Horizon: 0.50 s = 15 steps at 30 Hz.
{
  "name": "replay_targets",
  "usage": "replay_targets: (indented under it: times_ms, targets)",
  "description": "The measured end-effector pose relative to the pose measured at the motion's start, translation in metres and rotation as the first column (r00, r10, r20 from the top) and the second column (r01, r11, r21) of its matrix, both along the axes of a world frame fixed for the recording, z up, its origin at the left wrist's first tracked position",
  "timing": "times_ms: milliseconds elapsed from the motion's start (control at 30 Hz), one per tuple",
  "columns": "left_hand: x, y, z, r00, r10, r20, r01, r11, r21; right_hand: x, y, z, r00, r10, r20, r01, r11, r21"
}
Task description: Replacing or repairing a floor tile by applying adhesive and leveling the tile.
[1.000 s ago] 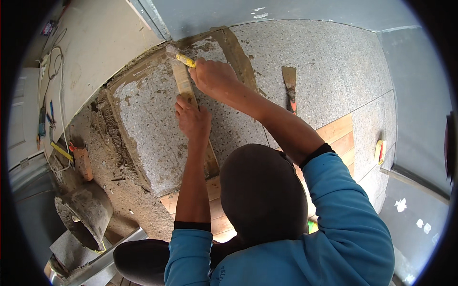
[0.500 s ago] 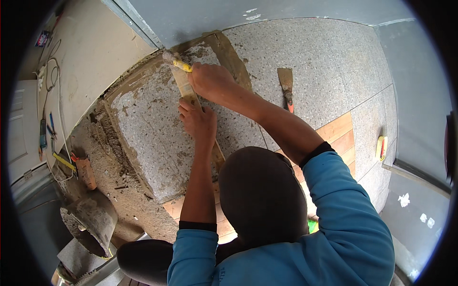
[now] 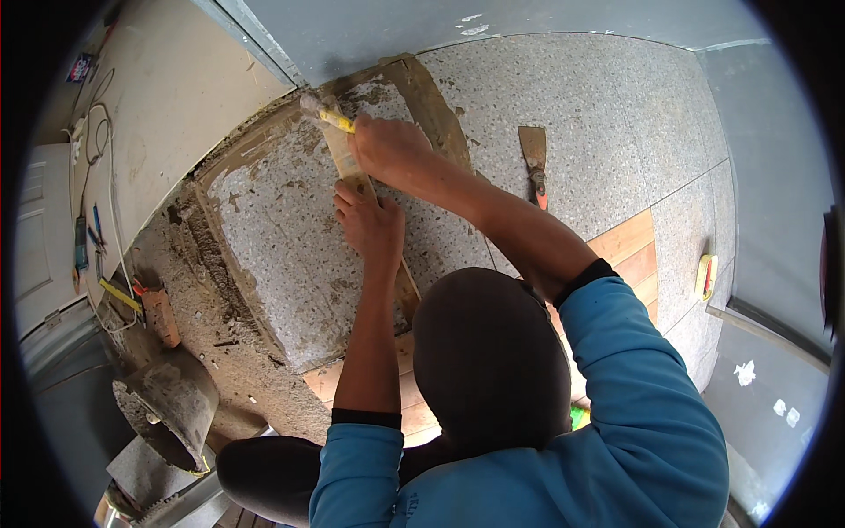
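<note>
My right hand (image 3: 387,151) is closed around the yellow handle of a hammer (image 3: 334,119), whose grey, mortar-caked head is at the far end of a long wooden board (image 3: 340,151). My left hand (image 3: 363,218) is wrapped over the middle of this board. The board runs across a grey speckled floor tile (image 3: 273,242) smeared with wet mortar, and its near part passes beside my head. Whether the hammer head touches the board or the tile cannot be made out.
A scraper (image 3: 534,163) with a red-ended handle lies on tiles to the right, near a yellow-edged sponge or float (image 3: 705,276). At left are a tipped mortar bucket (image 3: 167,409), an orange-brown block (image 3: 160,317) and a cable (image 3: 113,176). Grey walls (image 3: 528,26) bound the far side.
Both hands, the hammer and the board keep nearly the same places on the tile. The whole view has shifted very slightly.
</note>
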State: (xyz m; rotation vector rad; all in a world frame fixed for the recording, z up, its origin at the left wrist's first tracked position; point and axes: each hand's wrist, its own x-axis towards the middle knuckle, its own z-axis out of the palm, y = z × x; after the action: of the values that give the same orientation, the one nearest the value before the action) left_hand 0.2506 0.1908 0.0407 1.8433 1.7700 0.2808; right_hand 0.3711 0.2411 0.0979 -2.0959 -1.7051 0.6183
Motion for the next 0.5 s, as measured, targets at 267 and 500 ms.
replay_targets:
  times_ms: [267, 500]
  targets:
    - [-0.001, -0.001, 0.002, 1.0, -0.006, -0.011, 0.005, 0.999, -0.038, 0.099, -0.117, -0.012, 0.956, -0.209, 0.204, 0.19, 0.976, 0.11]
    - [-0.002, -0.001, 0.009, 1.0, -0.007, 0.007, 0.007, 0.999, -0.053, 0.231, -0.309, -0.032, 0.145, -0.835, -0.53, 0.769, 0.432, -0.471]
